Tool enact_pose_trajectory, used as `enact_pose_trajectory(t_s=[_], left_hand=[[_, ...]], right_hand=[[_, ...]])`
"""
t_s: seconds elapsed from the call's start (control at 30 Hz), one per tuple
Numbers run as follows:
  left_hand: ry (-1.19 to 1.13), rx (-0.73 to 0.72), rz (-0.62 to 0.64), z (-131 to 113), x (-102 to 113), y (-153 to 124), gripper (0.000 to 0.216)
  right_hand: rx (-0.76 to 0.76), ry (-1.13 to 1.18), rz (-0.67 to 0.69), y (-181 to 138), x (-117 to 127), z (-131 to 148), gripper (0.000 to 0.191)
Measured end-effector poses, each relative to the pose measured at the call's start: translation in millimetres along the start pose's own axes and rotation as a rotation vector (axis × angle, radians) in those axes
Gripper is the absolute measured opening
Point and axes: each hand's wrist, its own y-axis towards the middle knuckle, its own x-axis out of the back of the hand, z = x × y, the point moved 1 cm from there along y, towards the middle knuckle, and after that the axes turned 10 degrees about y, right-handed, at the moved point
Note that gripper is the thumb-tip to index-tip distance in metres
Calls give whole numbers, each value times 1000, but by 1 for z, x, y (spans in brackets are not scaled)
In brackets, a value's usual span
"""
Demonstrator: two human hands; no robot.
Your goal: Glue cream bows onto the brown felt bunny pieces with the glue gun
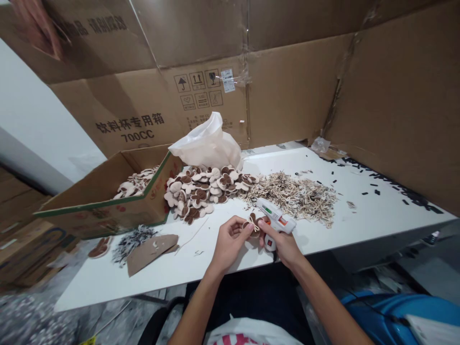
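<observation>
Near the table's front edge, my left hand [230,241] pinches a brown felt bunny-shaped piece [256,233] between thumb and fingers. A thin cream bow [252,221] lies on that piece. My right hand [285,247] is closed around a white hot glue gun [275,214], and its thumb and fingertips press on the right side of the piece and bow. Just behind my hands is a pile of brown and cream felt pieces [201,189]. To its right spreads a heap of small cream bows [300,194].
A green-edged cardboard box [97,215] holding more felt pieces stands left, beside a white bag [210,141]. Brown card [151,251] and dark scraps [132,242] lie front left. Small black bits [377,184] dot the right. Cardboard walls [294,91] enclose the back; another person's hand [39,26] hangs upper left.
</observation>
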Motion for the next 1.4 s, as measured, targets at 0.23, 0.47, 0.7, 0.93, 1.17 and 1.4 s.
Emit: enact_pose_trajectory(t_s=[0.23,0.47,0.7,0.93,1.17,1.4], left_hand=[[-52,3,-89,-2,-3,0,38],[261,-216,-70,-12,2,-4,22],[428,-316,-92,-13,4,-5,21],[587,-393,-143,-17,4,-6,11],[714,-425,-140,-15,4,-5,11],[412,-232,-79,-15,1,-5,15]], right_hand=[[-17,84,-8,2,1,-2,34],[4,36,2,2,1,1,24],[-14,-1,61,1,0,6,33],[-42,6,33,0,0,7,33],[-42,86,34,0,3,0,26],[-64,135,-2,0,3,-2,32]])
